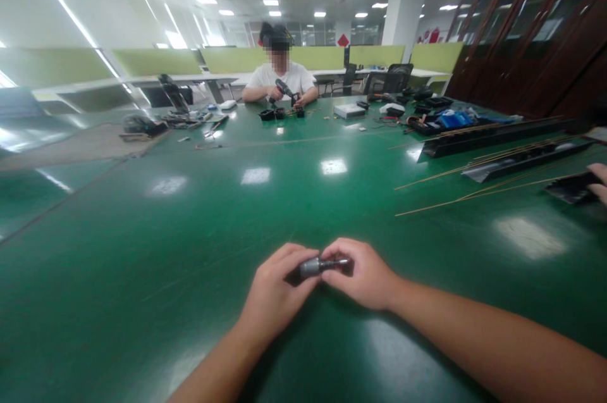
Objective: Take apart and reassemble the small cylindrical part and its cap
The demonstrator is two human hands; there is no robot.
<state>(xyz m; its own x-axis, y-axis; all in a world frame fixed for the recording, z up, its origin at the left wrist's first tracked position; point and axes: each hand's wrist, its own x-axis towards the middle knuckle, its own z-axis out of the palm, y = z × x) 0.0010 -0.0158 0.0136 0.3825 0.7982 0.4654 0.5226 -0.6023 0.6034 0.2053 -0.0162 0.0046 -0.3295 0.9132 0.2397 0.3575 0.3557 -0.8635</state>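
My left hand [279, 279] is wrapped round the thick end of a small grey and black cylindrical part with a thin metal shaft [310, 267]. The part lies roughly level, its shaft pointing right, just above the green table. At the shaft end, my right hand [360, 273] is closed with thumb and fingers about the bright metal tip. The left palm hides the part's rear end, so I cannot tell its exact kind.
On the green table [294, 207], black channel-shaped rails [493, 137] and thin yellowish rods [427, 208] lie at the right. Another person's hand [600, 181] touches a black piece there. Across the table a person [279, 77] holds a power drill [285, 88]. A white box [349, 111] stands nearby.
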